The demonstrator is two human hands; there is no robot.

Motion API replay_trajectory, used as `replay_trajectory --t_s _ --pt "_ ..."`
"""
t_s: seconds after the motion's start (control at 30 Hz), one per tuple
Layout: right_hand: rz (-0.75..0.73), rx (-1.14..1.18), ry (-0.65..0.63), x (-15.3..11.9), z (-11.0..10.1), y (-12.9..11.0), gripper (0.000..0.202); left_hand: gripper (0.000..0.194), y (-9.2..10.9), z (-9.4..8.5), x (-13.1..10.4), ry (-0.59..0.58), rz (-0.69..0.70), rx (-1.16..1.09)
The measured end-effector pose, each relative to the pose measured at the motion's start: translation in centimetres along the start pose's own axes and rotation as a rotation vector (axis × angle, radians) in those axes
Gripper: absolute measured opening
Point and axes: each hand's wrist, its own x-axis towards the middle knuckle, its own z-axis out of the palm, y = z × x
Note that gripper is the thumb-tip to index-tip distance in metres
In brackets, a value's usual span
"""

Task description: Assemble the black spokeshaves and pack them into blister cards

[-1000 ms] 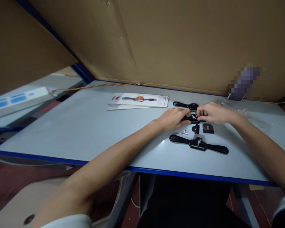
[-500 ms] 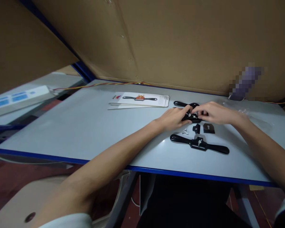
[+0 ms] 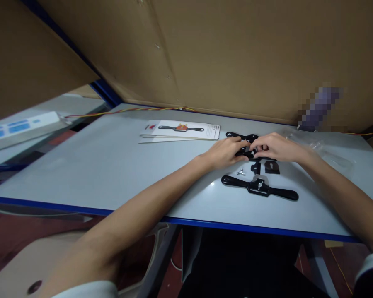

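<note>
My left hand (image 3: 226, 152) is closed round the left side of a black spokeshave (image 3: 251, 156) lying on the table, its thumb along the near edge. My right hand (image 3: 278, 147) pinches at the middle of the same tool, where a small silvery part shows; what its fingertips grip is mostly hidden. Just in front lie a small black cap plate (image 3: 255, 167), a dark slotted blade (image 3: 272, 167) and a silver wing screw (image 3: 241, 172). Nearer me rests another black spokeshave (image 3: 259, 187) with its blade fitted. Behind my hands, a third spokeshave (image 3: 234, 135) is partly covered.
Printed cards (image 3: 180, 130) picturing a spokeshave lie at the back left of the grey table (image 3: 112, 165). Clear plastic packaging (image 3: 332, 155) sits right of my right hand. A white power strip (image 3: 25, 128) is far left, and a cardboard wall (image 3: 220, 62) stands behind.
The view has shifted slightly. Both hands stay at the middle spokeshave, and the right fingers have moved a little over its centre. The loose parts lie as before.
</note>
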Motion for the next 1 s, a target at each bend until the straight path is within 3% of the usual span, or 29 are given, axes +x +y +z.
replay_trajectory --t_s 0.3,0.87,1.0 --pt "-0.028 -0.064 0.085 0.0 1.6 0.3 0.021 0.044 -0.3 0.3 0.0 -0.011 0.023 -0.082" --pt "0.188 -0.476 -0.027 0.1 2.4 -2.6 0.017 0.046 0.3 -0.5 -0.2 -0.039 -0.034 -0.007" --pt "0.214 -0.483 -0.041 0.3 2.5 -3.0 0.02 0.062 0.0 -1.1 -0.6 0.068 -0.013 0.041"
